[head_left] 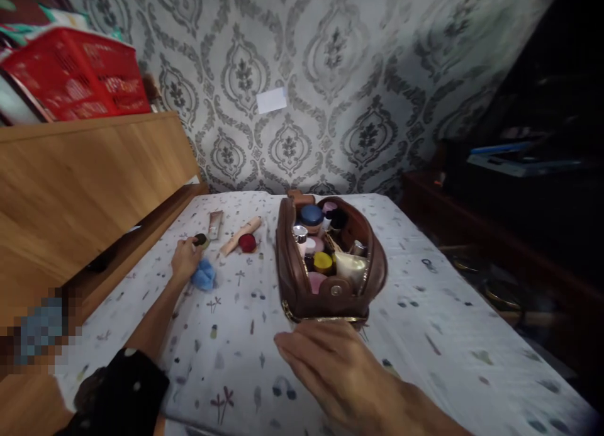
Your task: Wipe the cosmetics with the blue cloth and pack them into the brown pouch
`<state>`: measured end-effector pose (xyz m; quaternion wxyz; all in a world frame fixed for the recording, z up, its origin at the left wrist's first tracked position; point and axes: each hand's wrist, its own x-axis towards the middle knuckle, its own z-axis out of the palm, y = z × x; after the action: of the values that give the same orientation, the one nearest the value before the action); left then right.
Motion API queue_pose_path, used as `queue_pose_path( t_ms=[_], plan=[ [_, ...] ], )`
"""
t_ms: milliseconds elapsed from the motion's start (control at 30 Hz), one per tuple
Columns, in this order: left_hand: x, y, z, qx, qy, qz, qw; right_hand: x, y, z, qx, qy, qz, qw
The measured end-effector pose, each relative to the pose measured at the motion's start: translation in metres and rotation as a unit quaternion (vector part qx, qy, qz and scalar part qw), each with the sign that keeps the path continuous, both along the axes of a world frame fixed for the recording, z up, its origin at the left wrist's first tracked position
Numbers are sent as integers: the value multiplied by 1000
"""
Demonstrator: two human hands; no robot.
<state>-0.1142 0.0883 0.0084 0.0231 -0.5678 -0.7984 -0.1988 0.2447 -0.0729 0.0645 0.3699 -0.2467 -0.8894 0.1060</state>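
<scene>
My left hand reaches to the left side of the cloth-covered table, fingers closed on a small jar with a dark lid. Just beside that hand lies a crumpled blue cloth. My right hand is in front of the brown makeup bag, holding nothing visible, fingers loosely stretched and pointing left. The bag stands unzipped, packed with cosmetics: a blue-lidded jar, a yellow-lidded jar, a cream tube and several others. Whether my right hand touches the bag is unclear.
A small tube, a long peach-coloured tube and a red round container lie left of the bag. Wooden furniture with a red basket on top borders the left. Dark shelving stands right; a patterned wall closes the back.
</scene>
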Motion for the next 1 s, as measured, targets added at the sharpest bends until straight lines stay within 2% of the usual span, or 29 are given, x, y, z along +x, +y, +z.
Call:
queue_pose_path(
  t_ms=[100, 200, 267, 367, 433, 533, 633, 700, 800, 867, 933, 1000],
  plan=[
    [-5, 20, -5, -25, -1, 31, 999, -28, 5, -23, -72, 2, 24, 997],
    [-5, 36, -7, -47, -11, 34, 998, -53, 15, -39, -204, 51, 25, 977],
    [-4, 39, -7, -57, -21, 32, 998, -67, 23, -50, -314, 91, 13, 945],
    [-3, 33, -4, -54, -35, 28, 998, -82, 34, -71, -494, 181, 15, 850],
    [-4, 25, -2, -36, -45, 18, 998, -87, 38, -84, -540, 240, 22, 807],
    [-4, 9, 2, -10, -67, -18, 998, -89, 36, -99, -544, 276, 20, 792],
    [7, -14, 7, 33, -169, -125, 977, -90, 32, -106, -545, 286, 39, 787],
    [26, -35, 11, 53, -243, -217, 944, -91, 32, -107, -561, 319, 59, 762],
    [63, -75, 17, 31, -245, -321, 914, -93, 34, -104, -607, 385, 80, 691],
    [86, -98, 19, -6, -206, -401, 892, -92, 35, -99, -634, 404, 123, 648],
    [102, -113, 21, 8, -167, -445, 880, -90, 33, -94, -648, 413, 173, 616],
    [107, -119, 23, 33, -147, -479, 865, -86, 31, -90, -655, 433, 190, 589]
  ],
)
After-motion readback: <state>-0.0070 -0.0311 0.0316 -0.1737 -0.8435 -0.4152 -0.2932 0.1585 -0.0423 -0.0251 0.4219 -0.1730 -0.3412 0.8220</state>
